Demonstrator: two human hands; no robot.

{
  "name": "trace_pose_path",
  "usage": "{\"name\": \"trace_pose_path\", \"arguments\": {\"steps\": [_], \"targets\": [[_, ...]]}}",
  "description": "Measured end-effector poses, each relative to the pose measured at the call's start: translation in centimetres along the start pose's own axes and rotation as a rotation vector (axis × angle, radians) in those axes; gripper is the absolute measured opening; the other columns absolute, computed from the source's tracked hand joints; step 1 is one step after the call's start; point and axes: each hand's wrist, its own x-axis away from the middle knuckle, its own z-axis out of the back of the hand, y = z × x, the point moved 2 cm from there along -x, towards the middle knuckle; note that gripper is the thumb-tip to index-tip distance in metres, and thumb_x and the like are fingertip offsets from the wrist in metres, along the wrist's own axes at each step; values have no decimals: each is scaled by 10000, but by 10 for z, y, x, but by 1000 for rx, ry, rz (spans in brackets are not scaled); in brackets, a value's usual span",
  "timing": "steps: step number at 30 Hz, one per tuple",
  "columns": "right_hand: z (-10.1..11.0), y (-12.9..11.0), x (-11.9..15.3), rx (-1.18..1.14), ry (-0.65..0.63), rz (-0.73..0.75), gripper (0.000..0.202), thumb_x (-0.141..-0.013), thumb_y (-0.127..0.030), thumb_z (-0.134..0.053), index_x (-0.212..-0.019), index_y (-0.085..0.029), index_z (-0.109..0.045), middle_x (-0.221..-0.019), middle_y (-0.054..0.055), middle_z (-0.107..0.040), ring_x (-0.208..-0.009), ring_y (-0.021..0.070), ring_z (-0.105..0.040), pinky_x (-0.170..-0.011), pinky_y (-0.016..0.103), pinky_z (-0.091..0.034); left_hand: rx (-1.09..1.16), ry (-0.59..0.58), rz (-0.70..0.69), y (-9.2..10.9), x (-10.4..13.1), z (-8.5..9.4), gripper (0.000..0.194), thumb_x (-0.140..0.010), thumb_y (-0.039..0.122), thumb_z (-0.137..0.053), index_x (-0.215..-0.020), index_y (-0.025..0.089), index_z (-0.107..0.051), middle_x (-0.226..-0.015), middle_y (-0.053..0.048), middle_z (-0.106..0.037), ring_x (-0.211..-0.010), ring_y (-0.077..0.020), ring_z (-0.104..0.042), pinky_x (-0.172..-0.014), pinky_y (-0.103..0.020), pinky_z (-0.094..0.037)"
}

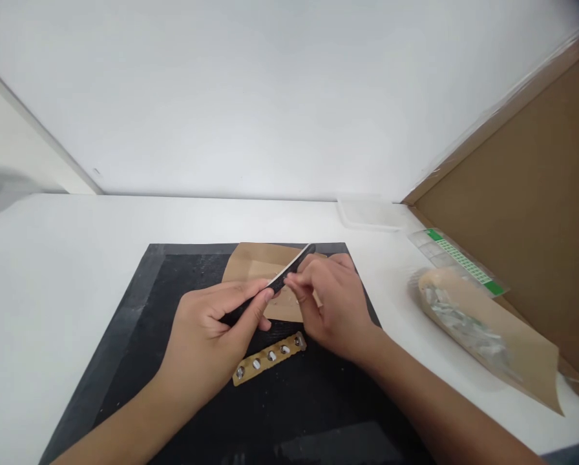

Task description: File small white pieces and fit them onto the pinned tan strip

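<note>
A thin black strip with a pale edge (pixel 296 260) is held up at a slant over the dark mat. My left hand (pixel 221 323) pinches its lower part between thumb and fingers. My right hand (pixel 333 303) is closed at the strip's upper part, thumb and index finger pressed together; whatever is between those fingertips is too small to make out. Under the hands lies a brown paper piece (pixel 253 258), partly hidden. Nearer to me on the mat rests a yellowish strip (pixel 263 361) with a row of several round metallic spots with white bits.
The black mat (pixel 129 323) lies on a white table (pixel 76 258). To the right are a brown paper tray with small clear packets (pixel 464 323) and a clear case with a green label (pixel 464 261). A translucent tray (pixel 369 216) sits at the back, beside a cardboard wall (pixel 522 194).
</note>
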Motion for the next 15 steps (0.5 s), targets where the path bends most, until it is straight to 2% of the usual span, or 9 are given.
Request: {"name": "trace_pose_path", "arguments": {"steps": [3,6,9,12,15], "targets": [[1,1,1,21,39,-49,244,-1053,-162,-558,-856,-231,-431,-749,-29,-606,-640,143,-548,-741,362,-327,1,7,-2,1,1,0,150,-963,227,-732,-1032,264,-860,-693,68,-785,-655,-105,-768,-625,-160,-578],[1,1,1,-26,-9,-3,255,-1048,-158,-561,-848,-234,-423,-734,-33,-598,-644,144,-540,-730,357,-327,9,1,-9,1,1,0,171,-964,217,-727,-1052,275,-861,-682,73,-778,-650,-104,-765,-641,-164,-585],[3,1,1,12,43,-58,240,-1058,-162,-558,-858,-230,-445,-747,-29,-618,-654,144,-564,-738,365,-324,-1,3,-2,0,1,0,177,-969,230,-723,-1070,277,-861,-679,66,-775,-661,-116,-769,-629,-177,-582],[1,-1,1,-37,-24,-4,252,-1055,-159,-556,-845,-229,-436,-739,-29,-616,-650,141,-569,-725,360,-328,-6,4,-13,0,0,0,173,-966,224,-728,-1056,282,-863,-675,71,-772,-654,-111,-762,-647,-181,-583],[1,0,2,4,38,-48,249,-1053,-157,-568,-848,-226,-446,-739,-33,-611,-654,137,-573,-740,362,-333,-12,10,-19,0,-1,1,172,-965,219,-729,-1047,291,-861,-673,82,-769,-654,-98,-754,-652,-171,-574]]}}
